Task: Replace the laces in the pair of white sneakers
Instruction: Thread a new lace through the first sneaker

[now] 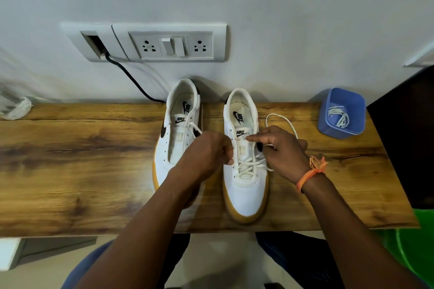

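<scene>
Both hands work at the tongue of the right sneaker point(245, 166): the left hand point(206, 155) is curled into a fist at the shoe's 9 o'clock edge, seemingly pinching a lace end, though its fingertips are turned away and the grip cannot be confirmed; the right hand point(279, 150) at 3 o'clock pinches the white lace point(280, 118) between thumb and forefinger near an upper eyelet, and a slack loop arcs away toward 1 o'clock. The wooden counter point(82, 171) carries everything. The right sneaker is laced only across its lower eyelets; the left sneaker point(175, 138), just beside it at 9 o'clock, shows bare eyelets with one loose strand near the tongue. At 2 o'clock sits a blue tub point(340, 115) holding more white laces. An orange thread band point(310, 175) circles the right wrist. The likely slip is uneven tension: a hard pull from one side could drag the lace through and leave unequal ends, or the loose loop could twist, or an eyelet be skipped. "NIKE" reads on both tongue tabs and both insoles.
</scene>
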The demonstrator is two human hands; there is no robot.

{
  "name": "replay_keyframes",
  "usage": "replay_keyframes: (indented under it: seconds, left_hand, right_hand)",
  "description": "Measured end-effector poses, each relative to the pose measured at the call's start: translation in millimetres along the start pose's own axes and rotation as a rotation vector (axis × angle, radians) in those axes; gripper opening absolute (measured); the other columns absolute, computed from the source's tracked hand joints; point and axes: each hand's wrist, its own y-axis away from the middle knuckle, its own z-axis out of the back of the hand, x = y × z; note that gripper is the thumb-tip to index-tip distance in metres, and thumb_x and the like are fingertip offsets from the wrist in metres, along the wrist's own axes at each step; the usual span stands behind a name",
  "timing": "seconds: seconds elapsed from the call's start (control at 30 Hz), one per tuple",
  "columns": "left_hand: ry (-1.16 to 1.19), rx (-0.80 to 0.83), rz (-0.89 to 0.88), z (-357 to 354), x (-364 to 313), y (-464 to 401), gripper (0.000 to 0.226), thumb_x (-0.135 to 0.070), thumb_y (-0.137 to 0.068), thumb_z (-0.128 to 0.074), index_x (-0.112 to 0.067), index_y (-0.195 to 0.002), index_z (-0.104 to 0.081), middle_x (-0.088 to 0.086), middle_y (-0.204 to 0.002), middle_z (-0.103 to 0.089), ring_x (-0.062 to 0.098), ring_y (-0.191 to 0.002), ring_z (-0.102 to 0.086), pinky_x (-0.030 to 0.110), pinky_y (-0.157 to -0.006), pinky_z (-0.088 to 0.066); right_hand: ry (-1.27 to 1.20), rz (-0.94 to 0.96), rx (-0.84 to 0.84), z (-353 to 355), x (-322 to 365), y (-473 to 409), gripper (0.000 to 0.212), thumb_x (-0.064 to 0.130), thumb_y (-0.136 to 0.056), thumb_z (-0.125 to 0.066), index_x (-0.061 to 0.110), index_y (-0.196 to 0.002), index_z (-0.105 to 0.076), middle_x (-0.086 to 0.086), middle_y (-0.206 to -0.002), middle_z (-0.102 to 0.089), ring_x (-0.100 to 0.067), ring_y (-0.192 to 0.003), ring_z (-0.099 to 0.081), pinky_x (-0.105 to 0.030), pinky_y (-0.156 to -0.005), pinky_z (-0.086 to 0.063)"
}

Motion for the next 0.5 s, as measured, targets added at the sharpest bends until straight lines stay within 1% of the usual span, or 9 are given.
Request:
replay_keyframes:
  seconds: [0.07, 0.13, 0.17, 0.23, 0.3, 0.4, 0.43, 0.47, 0.5]
  left_hand:
    - [0.017, -0.074, 0.014, 3, 2, 0, 0.003, -0.011, -0.081, -0.077, -0.012, -0.081, -0.074, -0.005, -0.078, -0.068, 0.008, -0.072, -0.062, 0.025, -0.069, -0.050]
    - [0.029, -0.237, 0.070, 11, 5, 2, 0.008, -0.009, -0.084, -0.071, -0.014, -0.077, -0.071, -0.005, -0.072, -0.065, 0.009, -0.067, -0.062, 0.026, -0.062, -0.049]
    - [0.049, -0.339, 0.126, 17, 6, 3, 0.010, -0.010, -0.086, -0.069, -0.015, -0.077, -0.069, -0.005, -0.072, -0.064, 0.008, -0.066, -0.060, 0.025, -0.058, -0.047]
    - [0.130, -0.533, 0.264, 30, 9, 5, 0.011, -0.012, -0.090, -0.065, -0.015, -0.080, -0.067, -0.007, -0.077, -0.063, 0.002, -0.066, -0.056, 0.018, -0.053, -0.040]
    - [0.170, -0.650, 0.307, 37, 11, 6, 0.013, -0.013, -0.091, -0.066, -0.017, -0.079, -0.064, -0.006, -0.079, -0.063, -0.001, -0.062, -0.054, 0.012, -0.047, -0.034]
    - [0.139, -0.677, 0.245, 32, 7, 4, 0.015, -0.015, -0.091, -0.065, -0.021, -0.079, -0.062, -0.008, -0.078, -0.064, 0.003, -0.064, -0.057, 0.013, -0.051, -0.033]
    - [0.126, -0.662, 0.221, 29, 6, 3, 0.011, -0.014, -0.091, -0.063, -0.021, -0.082, -0.063, -0.008, -0.083, -0.063, 0.004, -0.069, -0.058, 0.013, -0.054, -0.033]
    - [0.118, -0.642, 0.199, 25, 4, 2, 0.007, -0.012, -0.090, -0.062, -0.019, -0.088, -0.063, -0.006, -0.092, -0.061, 0.008, -0.076, -0.058, 0.014, -0.058, -0.035]
    - [0.103, -0.630, 0.181, 22, 3, 2, 0.011, -0.010, -0.089, -0.062, -0.016, -0.097, -0.064, -0.002, -0.103, -0.059, 0.013, -0.085, -0.057, 0.017, -0.063, -0.040]
  right_hand:
    - [0.008, 0.006, 0.002, 0, 0, 0, 0.049, 0.000, -0.086, -0.051, 0.037, -0.109, -0.073, 0.011, -0.111, -0.063, -0.016, -0.111, -0.056, -0.052, -0.095, -0.038]
    - [0.036, 0.000, 0.008, 2, 1, 0, 0.047, 0.000, -0.087, -0.052, 0.036, -0.109, -0.073, 0.010, -0.113, -0.064, -0.017, -0.113, -0.056, -0.051, -0.095, -0.036]
    - [0.045, 0.001, 0.007, 3, 2, 0, 0.046, 0.000, -0.087, -0.052, 0.035, -0.108, -0.074, 0.009, -0.114, -0.065, -0.017, -0.114, -0.056, -0.051, -0.095, -0.036]
    - [0.068, 0.007, 0.009, 4, 2, 1, 0.045, 0.000, -0.087, -0.052, 0.034, -0.108, -0.074, 0.007, -0.117, -0.065, -0.017, -0.115, -0.055, -0.050, -0.096, -0.036]
    - [0.098, 0.008, 0.017, 4, 2, 1, 0.045, 0.000, -0.088, -0.052, 0.034, -0.107, -0.074, 0.007, -0.119, -0.064, -0.017, -0.116, -0.054, -0.049, -0.097, -0.034]
    - [0.114, 0.015, 0.000, 6, 3, 1, 0.042, 0.002, -0.090, -0.053, 0.034, -0.105, -0.075, 0.008, -0.118, -0.065, -0.017, -0.116, -0.055, -0.047, -0.097, -0.034]
    - [0.123, 0.013, 0.005, 7, 3, 2, 0.041, 0.003, -0.090, -0.053, 0.034, -0.105, -0.075, 0.008, -0.117, -0.065, -0.017, -0.116, -0.055, -0.046, -0.097, -0.034]
    - [0.132, 0.012, 0.019, 7, 2, 1, 0.041, 0.003, -0.090, -0.052, 0.034, -0.105, -0.074, 0.008, -0.117, -0.065, -0.016, -0.116, -0.055, -0.044, -0.096, -0.034]
    - [0.123, 0.008, 0.038, 7, 1, 1, 0.042, 0.003, -0.090, -0.052, 0.035, -0.105, -0.074, 0.009, -0.116, -0.065, -0.016, -0.115, -0.055, -0.043, -0.095, -0.035]
